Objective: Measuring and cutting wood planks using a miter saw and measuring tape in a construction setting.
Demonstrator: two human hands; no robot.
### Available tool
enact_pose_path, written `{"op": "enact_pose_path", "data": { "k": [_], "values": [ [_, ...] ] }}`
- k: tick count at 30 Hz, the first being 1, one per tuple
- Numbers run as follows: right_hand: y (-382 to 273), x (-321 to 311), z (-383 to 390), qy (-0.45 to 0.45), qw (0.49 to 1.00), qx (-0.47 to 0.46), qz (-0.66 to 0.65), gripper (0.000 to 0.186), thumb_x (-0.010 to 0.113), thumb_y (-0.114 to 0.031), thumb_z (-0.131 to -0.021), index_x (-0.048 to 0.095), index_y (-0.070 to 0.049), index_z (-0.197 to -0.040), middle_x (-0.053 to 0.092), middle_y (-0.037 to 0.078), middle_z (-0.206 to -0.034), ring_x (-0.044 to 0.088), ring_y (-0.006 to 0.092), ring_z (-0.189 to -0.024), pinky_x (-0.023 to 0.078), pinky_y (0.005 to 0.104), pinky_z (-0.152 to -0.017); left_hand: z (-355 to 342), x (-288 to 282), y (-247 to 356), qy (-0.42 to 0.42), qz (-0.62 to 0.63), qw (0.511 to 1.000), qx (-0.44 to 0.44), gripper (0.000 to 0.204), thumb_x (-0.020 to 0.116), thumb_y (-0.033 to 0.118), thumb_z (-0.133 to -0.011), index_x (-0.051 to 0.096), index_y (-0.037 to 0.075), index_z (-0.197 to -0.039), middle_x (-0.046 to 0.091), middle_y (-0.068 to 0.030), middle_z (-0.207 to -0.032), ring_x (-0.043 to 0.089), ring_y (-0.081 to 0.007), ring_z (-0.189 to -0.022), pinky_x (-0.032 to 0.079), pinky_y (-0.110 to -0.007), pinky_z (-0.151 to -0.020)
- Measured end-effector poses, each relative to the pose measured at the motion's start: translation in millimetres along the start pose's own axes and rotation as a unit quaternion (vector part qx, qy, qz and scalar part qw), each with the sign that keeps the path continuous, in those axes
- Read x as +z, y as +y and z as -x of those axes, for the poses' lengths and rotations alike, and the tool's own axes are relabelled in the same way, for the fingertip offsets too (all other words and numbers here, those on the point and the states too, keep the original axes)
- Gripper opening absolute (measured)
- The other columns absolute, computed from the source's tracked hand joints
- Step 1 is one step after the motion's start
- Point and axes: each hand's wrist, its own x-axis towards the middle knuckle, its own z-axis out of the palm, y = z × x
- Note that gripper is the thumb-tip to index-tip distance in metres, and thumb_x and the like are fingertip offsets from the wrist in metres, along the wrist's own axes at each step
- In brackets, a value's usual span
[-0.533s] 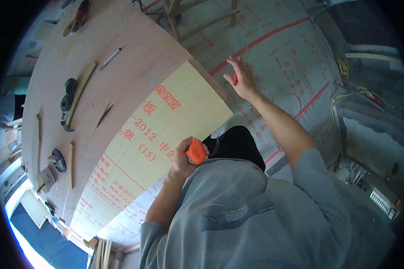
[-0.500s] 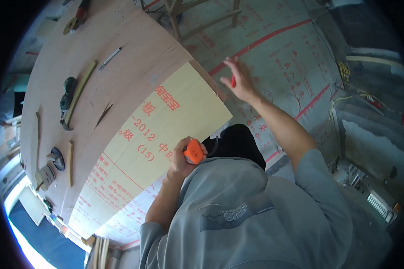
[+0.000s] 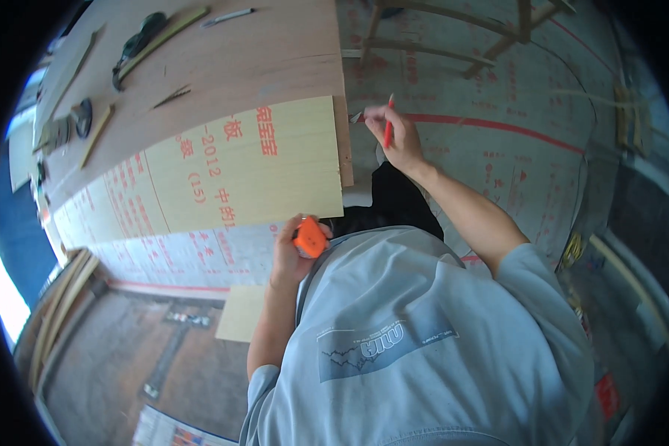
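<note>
My left hand (image 3: 288,249) is wrapped round an orange tape measure (image 3: 311,238), held close to my body at the near right corner of a pale yellow board (image 3: 297,160) with red printing. Past the board's right edge, my right hand (image 3: 400,141) is raised over the floor. A red pencil (image 3: 388,132) stands up between its fingers, tip upward. The pale board rests on a larger reddish plywood sheet (image 3: 275,67). No pulled-out blade shows on the tape measure.
On the plywood sheet lie a hammer (image 3: 163,48) with a wooden handle, a green-and-black tool (image 3: 144,34), a white marker (image 3: 228,18) and a wood strip (image 3: 97,136). A wooden frame (image 3: 438,52) stands at the far right. Printed protective sheeting (image 3: 483,160) covers the floor.
The view has swung round, so the board's right edge runs nearly straight away from me. The pencil in my right hand now points up. My left hand keeps hold of the tape measure.
</note>
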Motion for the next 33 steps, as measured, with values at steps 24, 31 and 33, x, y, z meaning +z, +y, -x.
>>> {"op": "enact_pose_path", "data": {
  "k": [24,31,33],
  "values": [
    [-12.6,38.2,-70.8,-0.369,0.689,-0.554,0.286,0.03,0.067,-0.042,-0.082,0.061,-0.017,-0.098,0.06,0.002,-0.081,0.062,0.0187,-0.087,0.047,0.0337,-0.081,13.9,35.8,-102.3,0.12,-0.019,0.992,0.041,0.024,0.057,0.033,-0.099,0.054,0.009,-0.103,0.063,-0.0095,-0.08,0.062,-0.0176,-0.067,0.052,-0.029,-0.057],
    [-6.6,20.1,-104.4,-0.324,0.694,-0.561,0.316,0.025,0.064,-0.037,-0.087,0.061,-0.014,-0.096,0.062,0.005,-0.08,0.065,0.0221,-0.082,0.051,0.0379,-0.074,14.4,40.8,-106.8,0.111,0.027,0.992,0.059,0.025,0.055,0.033,-0.1,0.054,0.008,-0.102,0.064,-0.0106,-0.081,0.063,-0.0189,-0.068,0.053,-0.029,-0.058],
    [-6.0,8.0,-112.7,-0.277,0.717,-0.541,0.342,0.022,0.064,-0.035,-0.089,0.062,-0.014,-0.097,0.064,0.006,-0.08,0.066,0.0235,-0.08,0.051,0.0392,-0.073,14.0,42.6,-107.5,0.104,0.035,0.992,0.061,0.025,0.056,0.033,-0.1,0.054,0.008,-0.103,0.064,-0.0111,-0.081,0.063,-0.0189,-0.068,0.053,-0.029,-0.059]
  ]
}}
